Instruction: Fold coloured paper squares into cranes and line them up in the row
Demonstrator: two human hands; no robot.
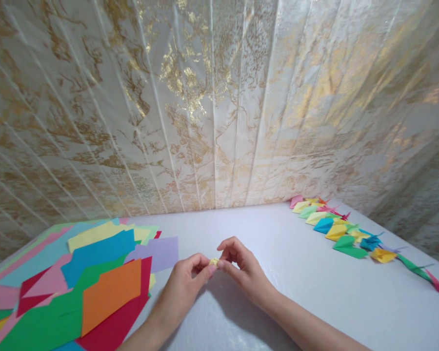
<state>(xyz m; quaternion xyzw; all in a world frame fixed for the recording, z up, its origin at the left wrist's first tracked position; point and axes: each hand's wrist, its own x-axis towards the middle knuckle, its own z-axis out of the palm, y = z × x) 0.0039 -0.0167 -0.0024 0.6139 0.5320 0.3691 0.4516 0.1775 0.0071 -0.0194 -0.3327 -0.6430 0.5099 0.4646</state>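
Observation:
A small folded piece of pale yellow paper [214, 262] is pinched between my two hands, just above the white table. My left hand [192, 273] grips it from the left with thumb and fingertips. From the right, my right hand [243, 263] touches it with thumb and index finger, the other fingers curled. Most of the paper is covered by fingertips, so its exact folded shape cannot be made out.
Loose coloured paper sheets overlap on the left, with an orange sheet [111, 295] on top and a lilac sheet [164, 253] nearest my left hand. Folded paper pieces, among them a green one [349, 247], line the right side. A gold-patterned curtain [212, 107] hangs behind the table [278, 243].

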